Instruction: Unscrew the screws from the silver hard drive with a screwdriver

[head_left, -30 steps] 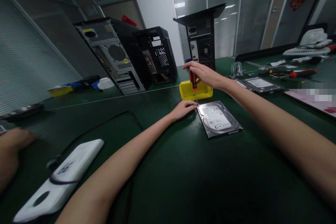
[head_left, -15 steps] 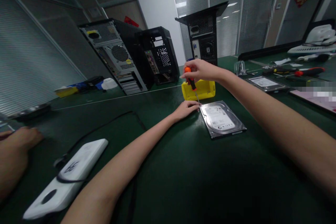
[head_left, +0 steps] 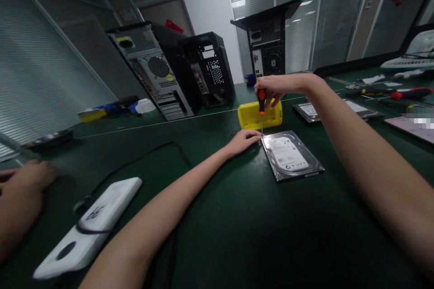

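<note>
A flat, rectangular hard drive (head_left: 291,156) with a shiny metal lid and a white paper label lies on the dark green, matte table (head_left: 237,216). The right hand (head_left: 276,86) is closed around the black-and-orange handle of a slim screwdriver (head_left: 261,99), held upright with its thin steel tip set on the drive's far left corner. The left hand (head_left: 244,139) lies just left of that corner, palm down, fingers loosely bent and gripping nothing, with the fingertips touching the drive's edge. Just behind the drive stands one boxy yellow plastic tray (head_left: 252,117), and to the right of the tray lies a second drive (head_left: 308,110), so there are two drives in all. Far behind the drive stand three black metal computer cases (head_left: 212,67) with perforated grilles. Well to the left of the drive lie one smooth white plastic box (head_left: 91,223) with rounded corners, one thin black cable (head_left: 135,162), and another person's hand (head_left: 23,185).
</note>
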A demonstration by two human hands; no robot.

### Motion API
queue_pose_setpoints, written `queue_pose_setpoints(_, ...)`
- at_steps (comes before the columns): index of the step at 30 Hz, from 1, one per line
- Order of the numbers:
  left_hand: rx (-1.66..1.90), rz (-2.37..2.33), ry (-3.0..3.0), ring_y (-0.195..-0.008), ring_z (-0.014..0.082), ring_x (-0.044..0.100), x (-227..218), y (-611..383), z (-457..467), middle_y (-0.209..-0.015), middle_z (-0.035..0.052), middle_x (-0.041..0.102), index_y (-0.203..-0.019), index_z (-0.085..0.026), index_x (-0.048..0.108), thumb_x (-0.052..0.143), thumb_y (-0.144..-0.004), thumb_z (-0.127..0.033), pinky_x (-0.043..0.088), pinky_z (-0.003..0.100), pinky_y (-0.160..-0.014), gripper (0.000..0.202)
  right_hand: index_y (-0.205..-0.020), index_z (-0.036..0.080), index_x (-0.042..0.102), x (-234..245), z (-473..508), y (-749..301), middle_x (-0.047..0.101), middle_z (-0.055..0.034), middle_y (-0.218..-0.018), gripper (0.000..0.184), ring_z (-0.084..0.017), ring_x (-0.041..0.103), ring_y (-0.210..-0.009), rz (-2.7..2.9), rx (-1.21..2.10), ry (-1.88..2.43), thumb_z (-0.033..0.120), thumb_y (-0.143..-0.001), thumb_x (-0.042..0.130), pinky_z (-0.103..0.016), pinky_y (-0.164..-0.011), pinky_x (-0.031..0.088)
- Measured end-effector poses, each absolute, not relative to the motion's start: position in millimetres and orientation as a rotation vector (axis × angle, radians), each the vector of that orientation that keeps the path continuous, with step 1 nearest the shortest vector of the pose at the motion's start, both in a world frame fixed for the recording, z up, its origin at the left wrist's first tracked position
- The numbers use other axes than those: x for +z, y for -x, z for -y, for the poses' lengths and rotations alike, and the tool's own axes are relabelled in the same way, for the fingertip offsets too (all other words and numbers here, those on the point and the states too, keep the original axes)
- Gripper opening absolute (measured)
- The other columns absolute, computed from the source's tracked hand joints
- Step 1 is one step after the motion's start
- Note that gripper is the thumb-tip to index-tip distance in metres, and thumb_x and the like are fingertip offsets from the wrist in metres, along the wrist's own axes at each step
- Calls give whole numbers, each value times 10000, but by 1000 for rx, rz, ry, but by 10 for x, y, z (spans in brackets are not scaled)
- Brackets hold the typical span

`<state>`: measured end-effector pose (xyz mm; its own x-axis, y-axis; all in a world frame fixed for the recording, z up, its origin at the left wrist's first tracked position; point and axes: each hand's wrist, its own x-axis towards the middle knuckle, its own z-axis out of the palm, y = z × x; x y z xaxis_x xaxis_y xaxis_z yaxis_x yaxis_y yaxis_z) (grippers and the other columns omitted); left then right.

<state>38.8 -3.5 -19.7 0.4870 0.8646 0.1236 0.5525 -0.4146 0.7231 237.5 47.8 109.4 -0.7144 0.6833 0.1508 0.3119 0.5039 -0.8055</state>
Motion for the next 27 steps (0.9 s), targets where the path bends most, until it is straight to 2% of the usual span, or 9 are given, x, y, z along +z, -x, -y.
queue_pose_setpoints(3,657,-1184,-2115,-800,155,583,-202,-393,36,-822,51,663,-1002,-101,669,509,-853,-290,436,277,-802,288,-793,162,578,1114,-486,-2405,634,-55,-667,210,-141,638,-575,2372,1031,661,371,-819,571,-278,-525,526)
queue_pose_setpoints(6,653,-1195,-2119,-800,156,586,-199,-388,43,-823,53,664,-1024,-100,664,508,-854,-291,439,278,-801,299,-736,154,626,1151,-455,-2421,589,-43,-606,196,-188,657,-717,2391,994,663,348,-761,648,-316,-597,545)
queue_pose_setpoints(9,656,-1196,-2127,-815,162,592,-195,-380,48,-832,56,670,-1031,-105,666,512,-854,-307,439,282,-813,310,-706,146,646,1205,-400,-2473,569,-40,-591,179,-199,648,-786,2355,944,687,317,-758,655,-342,-641,551)
queue_pose_setpoints(15,654,-1176,-2134,-813,163,596,-210,-367,38,-856,64,672,-1074,-105,653,508,-859,-341,437,288,-823,351,-802,137,661,1317,-315,-2634,606,-33,-657,270,-151,644,-735,2442,983,686,399,-790,596,-292,-612,549)
queue_pose_setpoints(19,656,-1166,-2154,-804,156,588,-214,-357,22,-823,50,660,-1056,-112,658,472,-875,-336,431,281,-824,343,-746,139,672,1333,-244,-2600,594,-17,-652,188,-148,640,-770,2454,948,586,326,-745,657,-288,-641,551)
queue_pose_setpoints(22,654,-1161,-2162,-816,158,583,-200,-356,24,-796,37,650,-1007,-123,668,436,-890,-350,421,282,-843,345,-721,136,673,1336,-190,-2535,591,-25,-658,116,-184,637,-837,2386,940,623,245,-698,705,-312,-664,557)
queue_pose_setpoints(27,661,-1146,-2187,-819,161,571,-178,-371,49,-814,38,645,-855,-126,667,433,-886,-415,415,272,-815,373,-793,129,693,1379,-105,-2500,607,-34,-677,204,-190,648,-813,2482,1001,753,323,-736,664,-315,-649,558)
